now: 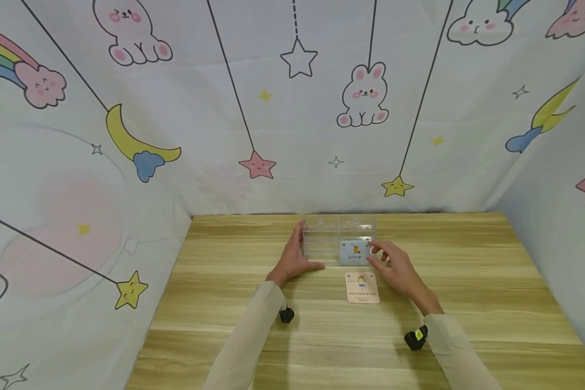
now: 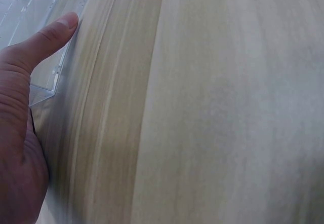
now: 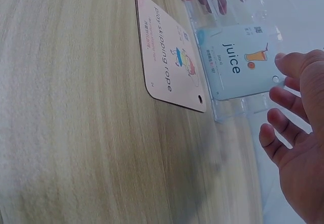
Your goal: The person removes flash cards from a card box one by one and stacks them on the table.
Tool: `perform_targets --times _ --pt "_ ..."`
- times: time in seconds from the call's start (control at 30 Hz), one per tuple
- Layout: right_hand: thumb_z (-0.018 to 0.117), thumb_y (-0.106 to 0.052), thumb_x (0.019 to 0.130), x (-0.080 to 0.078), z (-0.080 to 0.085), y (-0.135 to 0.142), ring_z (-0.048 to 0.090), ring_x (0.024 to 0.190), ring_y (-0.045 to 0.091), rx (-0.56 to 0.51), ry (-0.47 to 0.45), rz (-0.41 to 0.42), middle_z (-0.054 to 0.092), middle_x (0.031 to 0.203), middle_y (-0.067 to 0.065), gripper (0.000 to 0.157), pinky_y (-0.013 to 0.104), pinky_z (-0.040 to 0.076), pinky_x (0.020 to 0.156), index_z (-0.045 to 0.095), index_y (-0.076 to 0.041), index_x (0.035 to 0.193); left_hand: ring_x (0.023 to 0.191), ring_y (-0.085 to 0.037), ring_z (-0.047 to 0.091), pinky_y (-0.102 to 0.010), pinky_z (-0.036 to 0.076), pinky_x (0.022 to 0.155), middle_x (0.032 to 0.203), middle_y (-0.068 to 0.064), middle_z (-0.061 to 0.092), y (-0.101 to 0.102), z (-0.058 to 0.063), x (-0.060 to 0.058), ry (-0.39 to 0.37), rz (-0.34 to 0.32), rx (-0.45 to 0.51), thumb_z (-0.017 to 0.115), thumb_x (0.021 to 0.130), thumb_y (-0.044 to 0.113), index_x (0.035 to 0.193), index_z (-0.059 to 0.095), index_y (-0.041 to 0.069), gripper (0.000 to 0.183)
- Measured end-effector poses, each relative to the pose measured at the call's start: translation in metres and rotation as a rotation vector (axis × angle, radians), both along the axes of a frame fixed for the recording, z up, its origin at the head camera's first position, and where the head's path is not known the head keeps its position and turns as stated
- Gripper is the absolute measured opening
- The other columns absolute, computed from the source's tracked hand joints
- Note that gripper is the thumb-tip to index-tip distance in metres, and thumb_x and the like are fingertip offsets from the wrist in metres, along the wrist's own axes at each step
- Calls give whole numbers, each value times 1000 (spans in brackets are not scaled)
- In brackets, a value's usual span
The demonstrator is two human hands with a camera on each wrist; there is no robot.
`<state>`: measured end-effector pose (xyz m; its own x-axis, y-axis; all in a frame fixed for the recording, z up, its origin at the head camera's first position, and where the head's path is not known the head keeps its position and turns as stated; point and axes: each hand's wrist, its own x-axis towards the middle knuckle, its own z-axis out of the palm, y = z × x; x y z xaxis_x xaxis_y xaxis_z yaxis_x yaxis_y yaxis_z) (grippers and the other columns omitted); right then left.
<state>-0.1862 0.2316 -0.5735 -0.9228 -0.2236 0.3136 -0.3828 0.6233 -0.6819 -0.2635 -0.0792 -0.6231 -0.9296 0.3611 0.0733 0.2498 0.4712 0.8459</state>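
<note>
The blue "juice" card [image 1: 354, 253] sits at the right half of a clear plastic holder [image 1: 320, 238], printed face showing; how far it leans is hard to tell. The holder stands near the middle of the far edge of the desk [image 1: 214, 292]. The right hand [image 1: 397, 265] is at the card's right edge, thumb and fingers loosely parted. The left hand [image 1: 294, 260] holds the holder's left end in a wide grasp, thumb along the front and fingers at the side. A pink "play skipping rope" card [image 1: 362, 287] lies flat just before the holder, towards the desk's near edge. Small black cameras sit at both wrists, by pale sleeves [image 1: 246, 341]. A white curtain [image 1: 297, 119] with cartoon prints rises behind the far edge.
</note>
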Motion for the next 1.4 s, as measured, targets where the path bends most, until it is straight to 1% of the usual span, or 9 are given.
perform_targets --times 0.3,0.47,0.7,0.8,0.93,1.03,1.13,1.27,1.4 --pt "72 -13 100 1 2 0 58 86 21 -3 -21 -7 68 108 10 33 40 51 73 66 -2 131 155 -16 24 -28 29 121 172 -3 15 1 -1 1 -4 11 -7 101 66 38 167 0 27 142" --pt "71 -16 100 2 3 0 57 87 20 0 -37 -17 68 111 9 31 39 51 73 67 -3 129 155 -17 25 -30 29 122 172 -5 17 1 -1 0 -5 12 -10 101 66 37 167 1 27 143" --pt "73 -14 99 1 2 0 57 86 20 -17 0 -24 67 112 12 29 38 51 73 68 -2 124 155 -16 23 -30 28 122 173 -4 15 1 0 0 -20 11 -6 101 66 34 167 1 26 142" --pt "74 -13 98 0 1 -1 56 85 19 -27 7 -28 67 114 12 27 35 53 70 68 -3 122 155 -17 23 -31 28 123 173 -4 15 1 0 0 -20 11 -5 101 67 33 167 1 25 142" --pt "72 -13 99 0 0 -2 57 86 18 -38 -8 -32 66 114 10 24 28 55 66 67 -4 121 155 -18 24 -33 28 123 173 -4 15 1 1 0 -11 8 -4 101 66 33 167 1 25 143" --pt "72 -14 100 0 0 -2 58 86 18 -39 -12 -36 66 114 10 23 26 56 67 67 -4 120 155 -19 23 -34 28 123 173 -5 14 1 1 0 -7 5 -1 101 66 32 167 1 24 143" --pt "72 -14 100 0 0 -3 60 87 18 -41 -11 -36 67 113 9 23 27 57 67 66 -4 120 155 -20 24 -35 28 123 173 -6 14 1 2 0 -6 5 5 102 66 31 167 1 23 143" --pt "73 -13 99 0 -1 -4 64 92 22 -60 -15 -26 68 114 10 25 29 59 68 65 -3 121 155 -19 24 -33 28 123 173 -6 14 1 2 1 -17 5 6 101 67 31 167 1 23 142" --pt "74 -11 98 0 -2 -5 66 98 25 -91 -39 -3 68 116 12 29 30 60 71 62 -3 124 155 -20 25 -32 28 123 173 -6 15 1 2 1 -18 6 3 102 66 32 167 2 23 142"
